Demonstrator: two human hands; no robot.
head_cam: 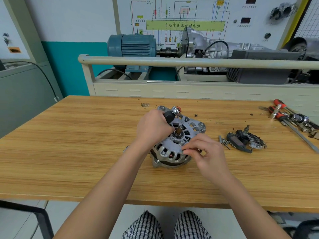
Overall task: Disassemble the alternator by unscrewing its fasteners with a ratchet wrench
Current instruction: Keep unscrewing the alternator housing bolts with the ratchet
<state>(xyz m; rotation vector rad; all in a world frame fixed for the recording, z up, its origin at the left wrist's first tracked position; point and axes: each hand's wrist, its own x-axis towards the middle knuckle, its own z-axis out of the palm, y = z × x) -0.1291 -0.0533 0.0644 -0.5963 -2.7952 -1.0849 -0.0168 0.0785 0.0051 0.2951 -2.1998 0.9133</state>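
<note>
The grey alternator [174, 147] lies on the wooden table [86, 144] with its shaft end pointing up. My left hand [152, 125] is closed around the black handle of a ratchet wrench [173, 112], whose chrome head rests at the alternator's far rim. My right hand [207, 152] pinches a small fastener [199, 149] at the housing's right front edge, fingertips together. The fastener is mostly hidden by my fingers.
Removed black alternator parts [245, 140] and loose bolts [223, 141] lie to the right. Screwdrivers and sockets [291, 116] sit at the table's far right. A rail [189, 62] and a blue motor [133, 45] stand behind the table.
</note>
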